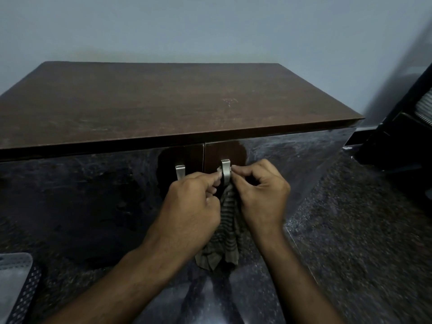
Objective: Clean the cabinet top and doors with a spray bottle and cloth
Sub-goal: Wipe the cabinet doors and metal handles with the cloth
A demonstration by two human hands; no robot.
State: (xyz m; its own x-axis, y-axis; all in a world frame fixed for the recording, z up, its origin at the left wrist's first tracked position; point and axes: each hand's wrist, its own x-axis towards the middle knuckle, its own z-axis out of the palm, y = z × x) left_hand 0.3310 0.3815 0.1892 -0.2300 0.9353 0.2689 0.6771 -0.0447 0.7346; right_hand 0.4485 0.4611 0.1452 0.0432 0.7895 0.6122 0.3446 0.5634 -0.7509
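Striped cloth (pixel 225 220) threaded behind right door handle (pixel 225 170), pinched at each side: left hand (pixel 195 199) fingers clamped on cloth left of handle, right hand (pixel 261 195) fingers clamped on it at right. Rest of cloth hung down between wrists against door.

Progress judged: handle detail being worked. Right door (pixel 292 164) shown smeared, streaks left. Left door (pixel 81 195) blotched, left handle (pixel 180 171) untouched for now. Cabinet top (pixel 163 101) faintly marked; wiped or not, cannot be told. Spray bottle not seen.
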